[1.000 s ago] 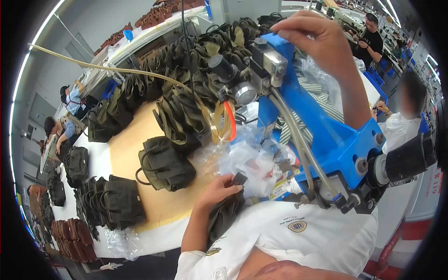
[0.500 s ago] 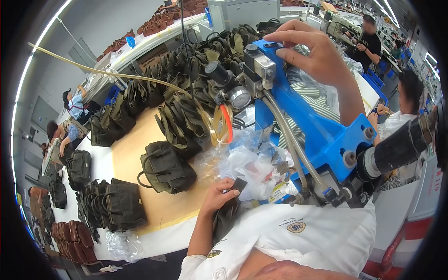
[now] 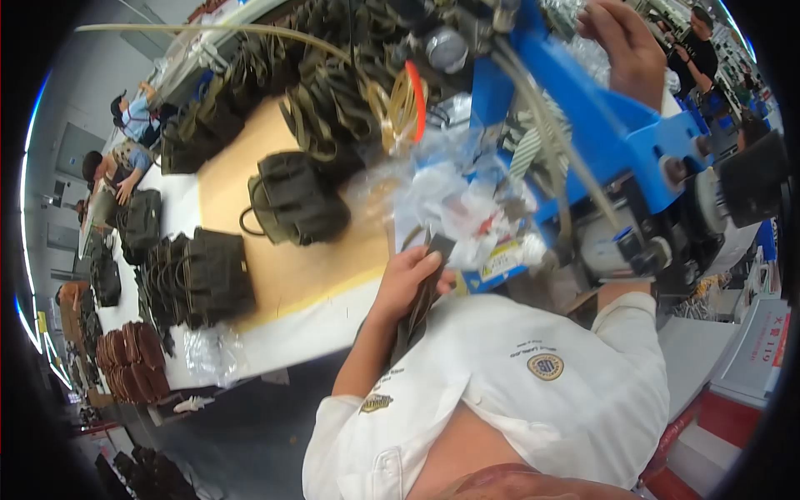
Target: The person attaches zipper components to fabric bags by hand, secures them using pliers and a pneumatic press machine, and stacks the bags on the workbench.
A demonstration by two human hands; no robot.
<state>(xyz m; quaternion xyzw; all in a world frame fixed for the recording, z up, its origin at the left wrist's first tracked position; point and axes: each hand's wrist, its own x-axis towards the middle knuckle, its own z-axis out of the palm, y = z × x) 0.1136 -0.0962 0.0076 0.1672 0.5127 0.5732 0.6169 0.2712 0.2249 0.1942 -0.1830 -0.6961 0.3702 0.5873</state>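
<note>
Dark piece (image 3: 442,245) held in left hand (image 3: 411,282), near blue machine (image 3: 658,150).
From where I stand, the piece looks near-black, with 1 flat, square-cornered end projecting past the thumb and folds hanging beside the white shirt (image 3: 500,367). The left hand pinches it closed. The right hand (image 3: 625,46) is half-curled beyond the machine; I cannot tell its grip.

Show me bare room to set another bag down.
Tan board: bare between the lone dark bag and the left hand, and between that bag and the back row of bags. Crowded: beside the blue machine, where loose plastic lies.
</note>
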